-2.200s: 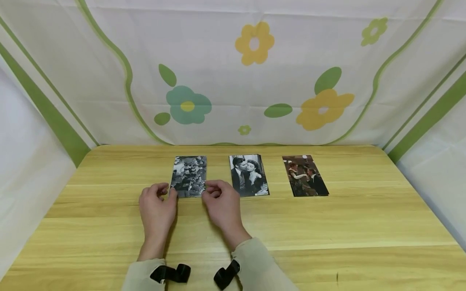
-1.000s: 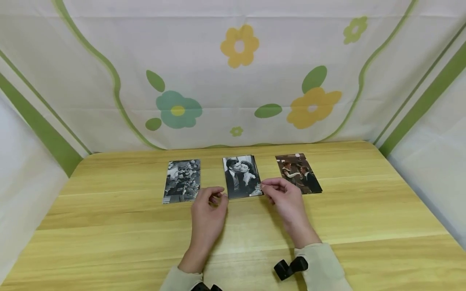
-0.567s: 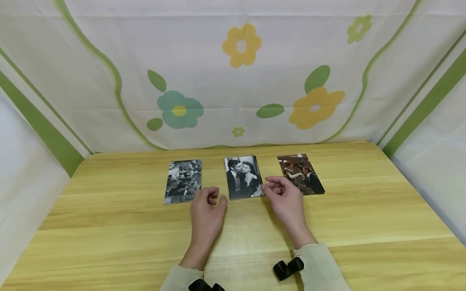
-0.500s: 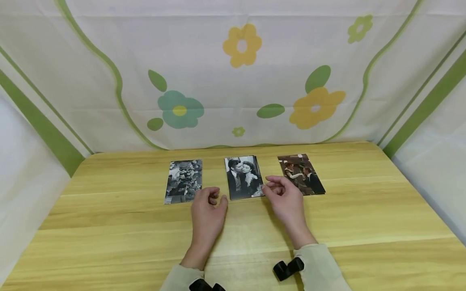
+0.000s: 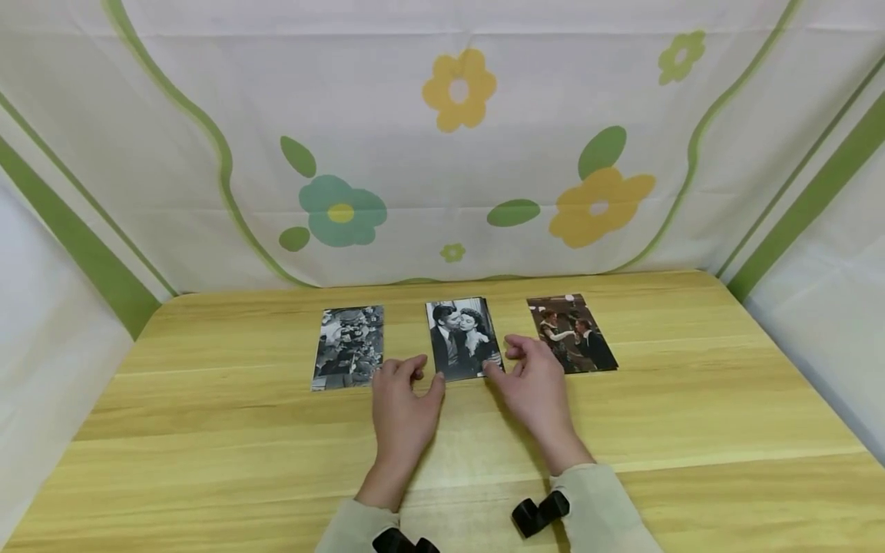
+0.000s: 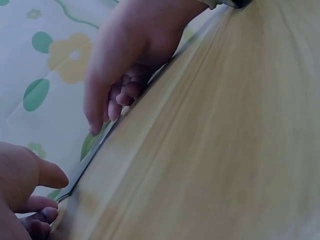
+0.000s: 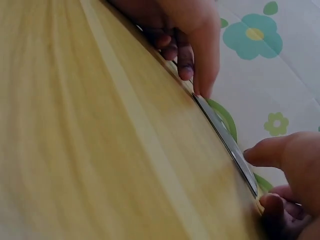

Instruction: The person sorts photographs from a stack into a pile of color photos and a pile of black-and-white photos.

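Left hand [image 5: 406, 411] and right hand [image 5: 534, 390] have both shifted rightward since the earliest frame, from the left print to the middle print [image 5: 456, 346]. I locate the middle print flat on the table [image 5: 207, 430], between the other two. Its long axis runs from the near side toward the far edge, far end canted slightly left; the pictured heads point away from the person. A dark border at its far right corner shows another sheet beneath.

Hand state: the right thumb lies over the near right corner, its fingers loosely bent beside the right edge; the left thumb is at the near left corner, fingers relaxed. I read neither hand as gripping.

Left print [image 5: 349, 347]: long axis toward the far edge. Right print [image 5: 577, 332]: far end leaning left. In my head view, the right hand hides part of the right print. Floral cloth [image 5: 387, 115] hangs behind the table.
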`<move>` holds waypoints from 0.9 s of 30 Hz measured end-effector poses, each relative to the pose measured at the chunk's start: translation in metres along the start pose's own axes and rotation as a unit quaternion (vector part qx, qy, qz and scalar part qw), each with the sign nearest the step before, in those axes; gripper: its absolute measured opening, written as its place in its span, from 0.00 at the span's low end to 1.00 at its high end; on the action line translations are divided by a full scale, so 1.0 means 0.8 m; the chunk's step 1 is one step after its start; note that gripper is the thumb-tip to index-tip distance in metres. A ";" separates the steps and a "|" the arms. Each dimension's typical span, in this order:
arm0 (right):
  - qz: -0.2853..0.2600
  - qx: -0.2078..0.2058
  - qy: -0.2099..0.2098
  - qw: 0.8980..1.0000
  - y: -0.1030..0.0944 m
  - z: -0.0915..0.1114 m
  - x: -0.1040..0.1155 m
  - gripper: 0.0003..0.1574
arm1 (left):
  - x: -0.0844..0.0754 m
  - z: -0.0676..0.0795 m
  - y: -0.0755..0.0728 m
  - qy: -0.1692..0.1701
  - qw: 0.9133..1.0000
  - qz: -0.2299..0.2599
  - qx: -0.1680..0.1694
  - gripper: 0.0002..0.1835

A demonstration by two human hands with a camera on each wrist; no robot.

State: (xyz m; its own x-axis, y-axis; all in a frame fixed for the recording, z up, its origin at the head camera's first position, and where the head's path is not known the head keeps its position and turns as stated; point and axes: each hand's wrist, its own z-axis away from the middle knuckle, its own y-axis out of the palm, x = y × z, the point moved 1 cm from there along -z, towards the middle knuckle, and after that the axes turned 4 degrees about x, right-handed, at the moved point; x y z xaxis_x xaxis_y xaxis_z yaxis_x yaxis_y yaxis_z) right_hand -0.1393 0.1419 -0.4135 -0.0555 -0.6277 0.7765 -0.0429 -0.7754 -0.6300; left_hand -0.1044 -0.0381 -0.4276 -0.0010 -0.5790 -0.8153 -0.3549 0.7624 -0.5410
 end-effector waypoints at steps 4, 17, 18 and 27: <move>0.061 0.014 -0.016 0.998 0.006 0.002 0.005 0.46 | -0.002 0.000 0.002 -0.006 1.000 -0.027 0.007 0.21; 0.101 -0.003 -0.040 0.994 0.009 0.005 0.007 0.36 | -0.002 0.001 0.005 -0.005 0.998 -0.052 0.021 0.22; 0.101 -0.003 -0.040 0.994 0.009 0.006 0.007 0.36 | -0.002 0.001 0.005 -0.006 0.998 -0.051 0.021 0.22; 0.086 0.001 -0.030 0.996 0.011 0.006 0.005 0.37 | -0.002 0.000 0.005 -0.009 0.999 -0.042 0.015 0.22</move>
State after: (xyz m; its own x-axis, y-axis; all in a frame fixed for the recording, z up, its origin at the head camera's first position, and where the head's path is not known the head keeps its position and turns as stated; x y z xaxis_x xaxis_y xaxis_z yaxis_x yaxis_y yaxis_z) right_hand -0.1352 0.1324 -0.4162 -0.0015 -0.7538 0.6571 -0.0369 -0.6566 -0.7534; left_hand -0.1060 -0.0343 -0.4283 0.0453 -0.6358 -0.7706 -0.3243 0.7202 -0.6133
